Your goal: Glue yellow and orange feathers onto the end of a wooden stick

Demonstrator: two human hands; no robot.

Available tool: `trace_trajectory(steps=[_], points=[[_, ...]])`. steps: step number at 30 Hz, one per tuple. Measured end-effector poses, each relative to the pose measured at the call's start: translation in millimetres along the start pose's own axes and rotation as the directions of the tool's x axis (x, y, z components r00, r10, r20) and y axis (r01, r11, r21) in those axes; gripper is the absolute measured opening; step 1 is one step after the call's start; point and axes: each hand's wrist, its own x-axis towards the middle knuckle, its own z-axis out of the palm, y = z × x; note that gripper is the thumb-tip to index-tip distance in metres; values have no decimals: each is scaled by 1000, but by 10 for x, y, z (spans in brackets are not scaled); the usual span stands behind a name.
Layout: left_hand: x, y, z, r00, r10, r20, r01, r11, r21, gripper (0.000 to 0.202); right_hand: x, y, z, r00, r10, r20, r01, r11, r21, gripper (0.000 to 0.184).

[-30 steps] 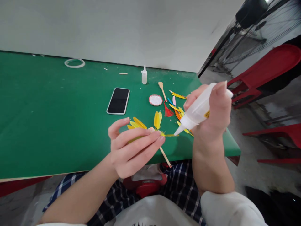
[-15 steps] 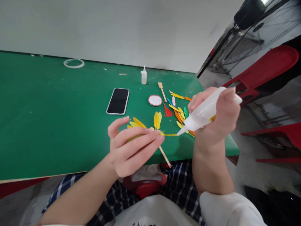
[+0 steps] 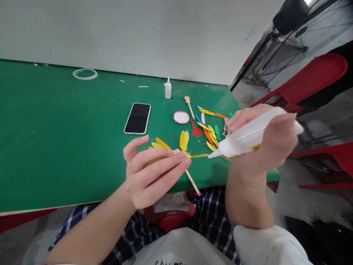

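My left hand (image 3: 157, 171) is closed, its fingertips pinching a yellow feather (image 3: 200, 155) that points right. Other yellow feathers (image 3: 184, 140) fan out behind and beside the fingers. From under the hand a thin wooden stick (image 3: 193, 183) slants down towards the table's front edge; how it joins the feathers is hidden. My right hand (image 3: 264, 136) is wrapped round a white glue bottle (image 3: 239, 138), tilted so that its nozzle points down and left. The nozzle tip is at the free end of the pinched feather; whether they touch I cannot tell.
On the green table (image 3: 68, 147) lie a phone (image 3: 138, 118), a small round white disc (image 3: 181, 117), a wooden handle (image 3: 189, 106) with a red tassel (image 3: 196, 129) and several loose coloured feathers (image 3: 211, 134). A small bottle (image 3: 168, 89) stands near the wall, a clear ring (image 3: 85, 74) farther left.
My right hand has moved slightly right with the glue bottle, which now lies a little flatter. The nozzle stays at the feather's end. My left hand keeps its pinch.
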Motion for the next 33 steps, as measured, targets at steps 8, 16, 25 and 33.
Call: trace_trajectory(steps=[8, 16, 25, 33], points=[[64, 24, -50, 999, 17, 40, -16, 999, -30, 23, -43, -80, 136, 993, -9, -121, 6, 1000, -24, 30], [74, 30, -58, 1000, 23, 16, -23, 1000, -10, 20, -8, 20, -33, 993, 107, -49, -110, 992, -69, 42], [119, 55, -90, 999, 32, 44, -32, 999, 2, 18, -2, 2, 145, 988, 156, 1, -156, 985, 78, 42], [114, 67, -123, 998, 14, 63, -13, 1000, -12, 23, 50, 100, 72, 958, 279, 59, -284, 955, 91, 46]])
